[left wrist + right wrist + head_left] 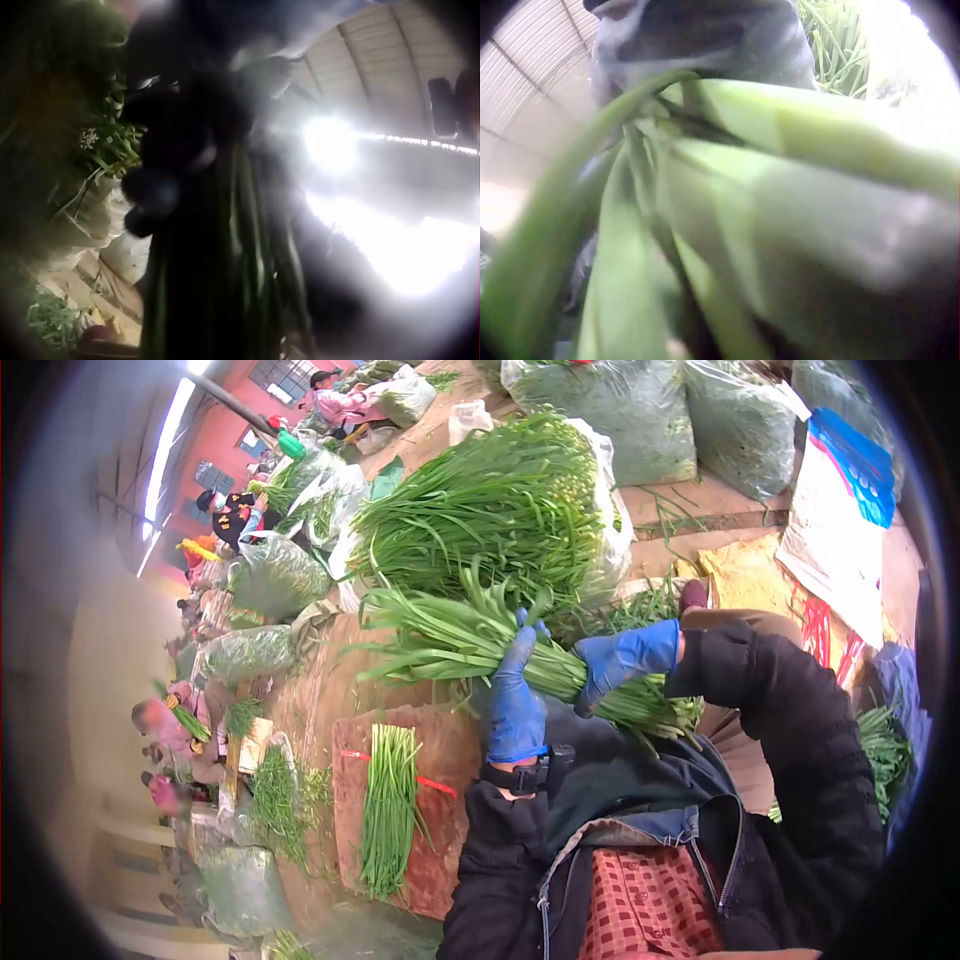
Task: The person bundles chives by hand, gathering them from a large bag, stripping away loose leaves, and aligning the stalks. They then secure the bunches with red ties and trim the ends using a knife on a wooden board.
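Note:
A loose bunch of long green leafy stems (455, 645) is held across the lap. My left hand (515, 695), in a blue glove, grips its middle from below, fingertips showing over the top. Closer to the narrower end, my right hand (625, 660), also blue-gloved, has its fingers curled over the stems. Curled fingers of the left hand (169, 165) show dark beside the stems (244, 255) in the left wrist view. Broad blurred leaves (727, 180) fill the right wrist view, with a glove (705, 45) behind them at the top.
A neat bundle (390, 810) lies over a red strip (436, 787) on a reddish board (350, 790). Beyond my hands stands a large heap of greens (480, 510). Stuffed clear bags (640, 420) are at the back; other people sit among greens at the left.

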Available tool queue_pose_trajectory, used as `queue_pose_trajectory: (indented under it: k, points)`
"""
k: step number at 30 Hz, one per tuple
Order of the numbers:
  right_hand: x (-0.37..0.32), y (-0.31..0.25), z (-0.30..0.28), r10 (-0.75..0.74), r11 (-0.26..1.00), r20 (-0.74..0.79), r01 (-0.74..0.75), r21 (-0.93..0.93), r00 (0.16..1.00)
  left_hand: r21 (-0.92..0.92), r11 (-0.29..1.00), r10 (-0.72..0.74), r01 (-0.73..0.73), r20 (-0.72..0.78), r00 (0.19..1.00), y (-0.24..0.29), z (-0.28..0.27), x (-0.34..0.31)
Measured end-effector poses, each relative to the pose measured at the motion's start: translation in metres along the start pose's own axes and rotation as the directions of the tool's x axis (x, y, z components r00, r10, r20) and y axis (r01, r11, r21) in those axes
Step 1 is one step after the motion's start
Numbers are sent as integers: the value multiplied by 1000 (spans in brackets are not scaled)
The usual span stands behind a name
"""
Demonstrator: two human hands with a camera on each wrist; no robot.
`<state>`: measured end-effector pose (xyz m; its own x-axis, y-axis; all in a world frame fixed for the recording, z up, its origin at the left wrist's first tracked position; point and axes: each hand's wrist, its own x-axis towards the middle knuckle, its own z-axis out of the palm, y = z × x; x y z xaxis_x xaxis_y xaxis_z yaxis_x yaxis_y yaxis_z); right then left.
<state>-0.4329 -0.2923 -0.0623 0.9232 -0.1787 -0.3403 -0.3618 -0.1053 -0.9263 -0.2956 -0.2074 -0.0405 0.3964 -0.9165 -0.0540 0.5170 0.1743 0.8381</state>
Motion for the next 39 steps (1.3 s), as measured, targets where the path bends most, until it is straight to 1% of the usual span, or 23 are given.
queue_pose_trajectory:
  k: [1,3,5,8,9,11,12,15,17,19,20,23,25,27,28,29,30,31,33,35,36,37,39]
  points:
    - [0,2,-1,-2,1000,2,2,-16,1000,-8,1000,15,-15,1,1000,-7,-12,5]
    - [-1,3,3,-302,947,-150,279,-157,941,-82,997,8,-18,-117,993,-5,-12,8]
    - [3,-1,10,-354,933,-209,327,-151,912,-142,990,-49,18,-215,975,1,-4,1]
    - [17,-2,29,-450,880,-439,470,-70,778,-149,988,-74,29,-309,948,6,13,-7]
    - [19,-1,24,-455,879,-431,470,-80,779,-157,987,-67,18,-309,949,6,15,-9]
    - [21,-1,15,-430,902,-341,408,-140,836,-111,991,61,-72,-98,993,6,11,-18]
    - [11,-15,12,-361,929,-336,367,-46,870,184,972,129,-148,114,985,-12,-36,-14]
    - [6,-33,2,-333,943,-177,331,-43,926,351,932,17,-89,203,979,3,-48,-13]
    - [21,-28,5,-312,948,-76,306,-81,947,261,953,82,-152,261,962,7,-38,-15]
    - [28,-29,12,-208,976,167,193,100,964,-43,999,41,-32,232,972,22,-25,-25]
    - [36,-19,15,-246,965,225,216,148,943,72,975,180,-210,296,938,31,-14,-33]
    - [45,-11,30,-219,970,235,183,162,947,-31,997,73,-66,350,934,29,-39,-36]
    - [42,-21,29,-166,983,270,139,117,949,-102,991,114,-86,323,939,29,-38,-38]
    - [33,-34,24,-420,904,214,426,21,882,-261,959,157,-110,167,973,33,-54,-35]
    - [9,-40,10,-490,820,58,483,-307,870,-280,941,225,-189,102,969,38,-65,-35]
    - [-8,-44,-4,-402,892,-72,372,-257,913,-368,907,251,-206,79,965,47,-79,-33]
    - [-28,-41,-8,-304,930,-293,350,116,906,-447,864,248,-232,-23,968,62,-79,-42]
    - [-48,-43,-12,-248,857,-376,383,344,893,-451,844,311,-290,-28,950,75,-88,-44]
    - [-50,-5,-20,-79,826,-454,313,468,887,-458,830,346,-318,-25,938,89,-96,-42]
    - [-31,40,-6,95,812,-345,128,569,934,-572,728,384,-377,-115,916,91,-92,-37]
    - [-41,18,11,59,718,-301,169,675,952,-517,779,364,-355,-89,927,84,-89,-32]
    - [-34,30,20,-139,681,-402,382,624,905,-515,779,365,-357,-90,927,81,-84,-32]
    - [-43,28,1,-371,481,-398,540,691,839,-89,977,169,-193,-223,960,85,-80,-39]
